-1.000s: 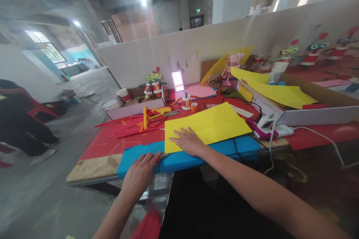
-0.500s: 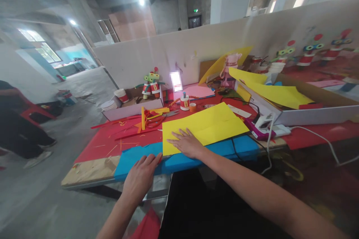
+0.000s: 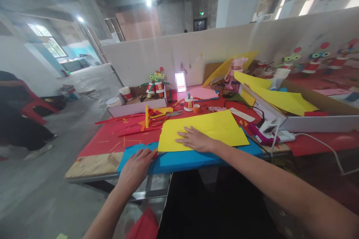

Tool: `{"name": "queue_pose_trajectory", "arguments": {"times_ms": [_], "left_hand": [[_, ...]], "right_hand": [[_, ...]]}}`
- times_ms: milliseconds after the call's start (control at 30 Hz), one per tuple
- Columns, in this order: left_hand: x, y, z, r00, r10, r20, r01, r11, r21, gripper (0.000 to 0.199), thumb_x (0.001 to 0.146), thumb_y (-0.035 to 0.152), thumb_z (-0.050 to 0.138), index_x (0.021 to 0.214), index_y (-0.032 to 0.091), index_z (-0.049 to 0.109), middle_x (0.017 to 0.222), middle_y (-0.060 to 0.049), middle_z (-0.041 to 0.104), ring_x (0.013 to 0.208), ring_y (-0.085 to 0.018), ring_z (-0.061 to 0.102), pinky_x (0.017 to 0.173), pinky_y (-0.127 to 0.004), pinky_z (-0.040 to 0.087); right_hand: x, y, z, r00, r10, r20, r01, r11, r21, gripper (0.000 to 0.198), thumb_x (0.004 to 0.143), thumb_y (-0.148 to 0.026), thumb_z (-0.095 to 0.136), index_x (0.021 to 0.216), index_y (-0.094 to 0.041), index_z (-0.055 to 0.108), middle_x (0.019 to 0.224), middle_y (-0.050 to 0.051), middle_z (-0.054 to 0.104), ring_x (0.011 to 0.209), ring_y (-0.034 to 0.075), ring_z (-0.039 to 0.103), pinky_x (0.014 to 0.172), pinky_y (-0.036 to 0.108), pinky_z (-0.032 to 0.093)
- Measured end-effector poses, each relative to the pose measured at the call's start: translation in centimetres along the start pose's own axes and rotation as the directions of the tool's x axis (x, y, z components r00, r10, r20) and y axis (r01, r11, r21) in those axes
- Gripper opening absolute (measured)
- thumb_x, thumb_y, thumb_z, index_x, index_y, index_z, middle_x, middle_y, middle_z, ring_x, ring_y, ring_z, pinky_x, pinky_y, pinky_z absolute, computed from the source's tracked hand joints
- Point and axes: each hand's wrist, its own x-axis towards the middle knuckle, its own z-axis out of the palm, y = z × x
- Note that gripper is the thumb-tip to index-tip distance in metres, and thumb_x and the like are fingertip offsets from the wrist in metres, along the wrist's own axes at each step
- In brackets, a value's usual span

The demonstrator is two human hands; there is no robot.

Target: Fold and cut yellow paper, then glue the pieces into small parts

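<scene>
A large yellow sheet of paper (image 3: pixel 213 125) lies over blue paper (image 3: pixel 179 160) at the table's front edge. My right hand (image 3: pixel 194 139) rests flat on the yellow sheet, fingers spread. At the sheet's lower left corner is my left hand (image 3: pixel 137 164), its fingers curled together over the blue paper. A bit of red shows at the left fingertips; what it belongs to is hidden by the hand. Behind the sheet, scissors (image 3: pixel 159 119) lie among yellow and red paper strips, beside a small paper-cup figure (image 3: pixel 189 104) with springy folded arms and an orange tape roll (image 3: pixel 196 108).
A purple power strip (image 3: pixel 262 134) with white cables sits to the right. A large box (image 3: pixel 322 123) holds more yellow sheets. At back left, a low box (image 3: pixel 137 107) has finished cup figures (image 3: pixel 155 86). A seated person (image 3: pixel 22 108) is at far left.
The yellow sheet has turned, its lower edge now lying more nearly along the table's front. My right hand has shifted right on it. The left hand stays at the corner, fingers still curled.
</scene>
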Motion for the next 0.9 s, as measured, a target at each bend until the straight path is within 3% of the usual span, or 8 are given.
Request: {"name": "queue_pose_trajectory", "arguments": {"times_ms": [133, 600, 900], "left_hand": [[0.1, 0.0, 0.3, 1.0, 0.012, -0.013, -0.012, 0.999, -0.042, 0.037, 0.092, 0.017, 0.04, 0.126, 0.02, 0.055, 0.111, -0.008, 0.063, 0.099, -0.022, 0.058, 0.091, -0.037, 0.044], [-0.1, 0.1, -0.1, 1.0, 0.025, -0.016, -0.026, 0.998, -0.065, 0.037, 0.094, 0.022, 0.038, 0.127, 0.021, 0.054, 0.109, -0.008, 0.064, 0.097, -0.022, 0.058, 0.085, -0.035, 0.047], [-0.5, 1.4, 0.1, 1.0, 0.024, 0.009, -0.024, 1.0, -0.007, 0.039, 0.092, 0.014, 0.037, 0.127, 0.021, 0.054, 0.107, -0.008, 0.063, 0.095, -0.021, 0.058, 0.084, -0.035, 0.047]], "right_hand": [[-1.8, 1.3, 0.7, 0.999, 0.036, 0.007, -0.036, 0.999, 0.011, 0.044, 0.099, -0.04, 0.023, 0.141, -0.037, 0.038, 0.153, -0.004, 0.029, 0.142, 0.028, 0.019, 0.114, 0.051, 0.013], [-1.2, 1.9, 1.5, 0.999, 0.018, -0.045, -0.017, 0.999, 0.027, 0.043, 0.099, -0.039, 0.026, 0.14, -0.039, 0.038, 0.151, -0.003, 0.035, 0.141, 0.028, 0.024, 0.112, 0.051, 0.016], [-1.2, 1.8, 1.4, 0.999, 0.024, -0.037, -0.023, 0.999, 0.036, 0.043, 0.099, -0.039, 0.026, 0.14, -0.039, 0.039, 0.151, -0.003, 0.034, 0.141, 0.029, 0.024, 0.112, 0.051, 0.016]]}}
